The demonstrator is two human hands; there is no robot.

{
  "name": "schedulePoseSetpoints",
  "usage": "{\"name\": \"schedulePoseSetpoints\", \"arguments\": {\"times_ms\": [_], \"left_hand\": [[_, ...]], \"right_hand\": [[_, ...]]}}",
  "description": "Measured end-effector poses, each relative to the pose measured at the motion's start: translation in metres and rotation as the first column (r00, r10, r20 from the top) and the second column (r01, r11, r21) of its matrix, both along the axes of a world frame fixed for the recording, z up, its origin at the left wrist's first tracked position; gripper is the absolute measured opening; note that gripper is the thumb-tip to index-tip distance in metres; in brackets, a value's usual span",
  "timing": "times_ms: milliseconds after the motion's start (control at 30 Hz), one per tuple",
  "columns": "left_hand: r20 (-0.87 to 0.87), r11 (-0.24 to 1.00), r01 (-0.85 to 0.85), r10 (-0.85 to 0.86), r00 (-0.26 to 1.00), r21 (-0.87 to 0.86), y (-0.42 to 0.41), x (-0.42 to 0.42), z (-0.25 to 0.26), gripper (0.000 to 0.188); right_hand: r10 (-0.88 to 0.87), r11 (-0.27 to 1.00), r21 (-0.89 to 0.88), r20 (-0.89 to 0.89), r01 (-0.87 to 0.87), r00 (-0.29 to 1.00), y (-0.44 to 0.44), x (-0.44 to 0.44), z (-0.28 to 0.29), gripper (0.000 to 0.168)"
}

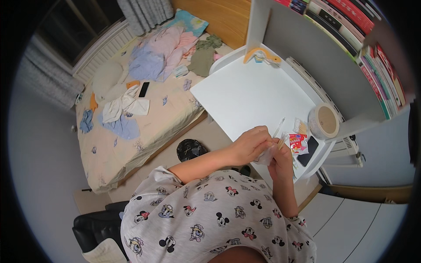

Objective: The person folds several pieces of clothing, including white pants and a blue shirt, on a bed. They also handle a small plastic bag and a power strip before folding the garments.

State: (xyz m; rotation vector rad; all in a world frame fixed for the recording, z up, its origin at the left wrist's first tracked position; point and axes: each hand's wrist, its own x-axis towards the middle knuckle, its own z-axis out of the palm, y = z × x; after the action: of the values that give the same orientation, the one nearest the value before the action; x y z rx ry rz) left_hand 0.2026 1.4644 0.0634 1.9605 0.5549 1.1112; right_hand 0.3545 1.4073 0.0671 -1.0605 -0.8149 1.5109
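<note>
My left hand (253, 144) and my right hand (282, 159) meet over the near edge of the white desk (250, 98). Between their fingers is a clear plastic bag (265, 157), and a small bunch of cotton swabs (282, 141) stands up from my right fingers. Just beyond lie a thin white stick-like item (279, 126), another bunch of cotton swabs (300, 126) and a red and white packet (298, 144) bearing writing. A dark phone (308, 152) lies beside the packet. My fingers partly hide the bag.
A round lidded box (324, 121) and an orange-yellow curved object (261, 56) stand along the desk's back. Books (378, 79) fill the shelf above. Left are a bed (158, 121) with clothes and a black phone (144, 89), and a black-bagged bin (191, 150) on the floor.
</note>
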Motion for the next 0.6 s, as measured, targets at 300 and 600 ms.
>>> {"name": "schedulePoseSetpoints", "arguments": {"times_ms": [300,600], "left_hand": [[0.047,0.971,-0.126,0.138,0.989,-0.203,0.009,-0.002,-0.014,0.014],[0.145,0.823,-0.059,0.17,0.975,-0.566,0.022,-0.02,-0.012,0.013]], "right_hand": [[-0.273,0.927,0.374,0.698,-0.012,0.662,0.016,0.003,0.002,0.018],[-0.164,0.98,0.172,0.43,0.098,0.888,0.039,0.012,0.012,0.018]]}}
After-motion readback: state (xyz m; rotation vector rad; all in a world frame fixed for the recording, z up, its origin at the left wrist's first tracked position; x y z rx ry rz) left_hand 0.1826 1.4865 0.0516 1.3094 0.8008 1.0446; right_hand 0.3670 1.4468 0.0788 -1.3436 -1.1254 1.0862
